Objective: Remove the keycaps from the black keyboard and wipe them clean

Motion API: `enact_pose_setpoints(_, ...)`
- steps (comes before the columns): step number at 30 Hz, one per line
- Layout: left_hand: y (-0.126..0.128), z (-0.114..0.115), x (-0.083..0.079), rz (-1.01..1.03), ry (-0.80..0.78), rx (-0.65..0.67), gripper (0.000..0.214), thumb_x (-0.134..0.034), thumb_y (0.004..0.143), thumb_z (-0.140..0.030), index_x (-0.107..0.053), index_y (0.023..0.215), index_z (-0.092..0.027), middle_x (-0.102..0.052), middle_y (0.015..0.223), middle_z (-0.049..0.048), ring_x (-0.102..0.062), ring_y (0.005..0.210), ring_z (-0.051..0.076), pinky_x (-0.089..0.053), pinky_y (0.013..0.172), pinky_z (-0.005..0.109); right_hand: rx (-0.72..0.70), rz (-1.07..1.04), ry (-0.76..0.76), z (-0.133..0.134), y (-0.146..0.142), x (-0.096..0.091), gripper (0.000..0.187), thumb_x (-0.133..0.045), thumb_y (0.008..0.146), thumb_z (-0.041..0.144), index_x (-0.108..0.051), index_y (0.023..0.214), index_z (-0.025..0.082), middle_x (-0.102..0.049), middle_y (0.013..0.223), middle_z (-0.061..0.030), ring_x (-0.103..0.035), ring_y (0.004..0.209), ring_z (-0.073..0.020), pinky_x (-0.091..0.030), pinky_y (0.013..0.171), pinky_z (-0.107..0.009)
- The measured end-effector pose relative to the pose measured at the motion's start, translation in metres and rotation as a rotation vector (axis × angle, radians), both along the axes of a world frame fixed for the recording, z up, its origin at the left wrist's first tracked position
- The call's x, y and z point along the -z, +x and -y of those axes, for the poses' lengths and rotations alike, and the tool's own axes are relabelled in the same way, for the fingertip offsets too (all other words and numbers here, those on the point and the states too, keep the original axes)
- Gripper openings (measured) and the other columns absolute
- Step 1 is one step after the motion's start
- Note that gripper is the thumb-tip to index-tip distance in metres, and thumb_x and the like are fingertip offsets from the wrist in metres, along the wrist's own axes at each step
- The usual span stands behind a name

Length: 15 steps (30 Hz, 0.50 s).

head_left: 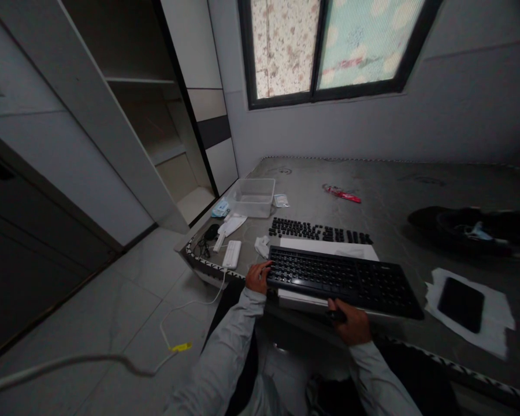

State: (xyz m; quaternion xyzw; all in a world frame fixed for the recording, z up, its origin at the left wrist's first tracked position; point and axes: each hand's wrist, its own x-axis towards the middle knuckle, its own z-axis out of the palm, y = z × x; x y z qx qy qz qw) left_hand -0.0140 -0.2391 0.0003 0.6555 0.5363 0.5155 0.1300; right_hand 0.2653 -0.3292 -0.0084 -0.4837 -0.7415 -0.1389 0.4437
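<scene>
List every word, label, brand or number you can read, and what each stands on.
None can be read.
Black keyboard: pale mark near its far right corner, too small; key markings blurred.
Loose black keycaps: any markings too small.
Yellow tag on the cable: any print too blurred.

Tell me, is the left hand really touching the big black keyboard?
Touching. The head view shows it: the fingers of the left hand lie against the left end of the black keyboard, with no gap.
</scene>
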Motion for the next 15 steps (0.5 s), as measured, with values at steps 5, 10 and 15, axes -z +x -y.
enact_pose_setpoints(5, -0.017, -0.010, 0.002, 0.096, -0.074, -0.107, 0.020, -0.058, 0.088, -0.034, -0.074, 0.096, -0.025, -0.076, 0.095, 0.0035, -0.069, 0.078, 0.016, -0.052, 0.063, 0.026, -0.009, -0.029, -0.020, 0.000, -0.002, -0.008, 0.036, -0.055, 0.092, 0.030, -0.057, 0.058, 0.020, -0.057, 0.047, 0.0020, -0.052, 0.040, -0.0108, -0.037, 0.046, -0.023)
enact_pose_setpoints(10, -0.033, -0.026, 0.007, 0.208, -0.161, -0.202, 0.025, -0.061, 0.084, -0.037, -0.071, 0.100, -0.021, -0.076, 0.090, 0.0057, -0.068, 0.067, 0.015, -0.052, 0.053, 0.024, -0.010, -0.054, -0.015, -0.001, -0.004, -0.020, 0.037, -0.054, 0.093, 0.027, -0.052, 0.056, 0.020, -0.050, 0.045, 0.0042, -0.049, 0.039, -0.0095, -0.035, 0.048, -0.025)
enact_pose_setpoints(15, -0.048, -0.055, 0.011, 0.225, -0.235, -0.287, 0.035, -0.068, 0.078, -0.035, -0.068, 0.108, -0.017, -0.075, 0.097, 0.0097, -0.069, 0.067, 0.015, -0.053, 0.055, 0.024, 0.008, -0.092, 0.008, -0.002, -0.005, -0.031, 0.039, -0.054, 0.092, 0.022, -0.048, 0.054, 0.020, -0.047, 0.045, 0.0047, -0.047, 0.039, -0.0089, -0.033, 0.048, -0.026)
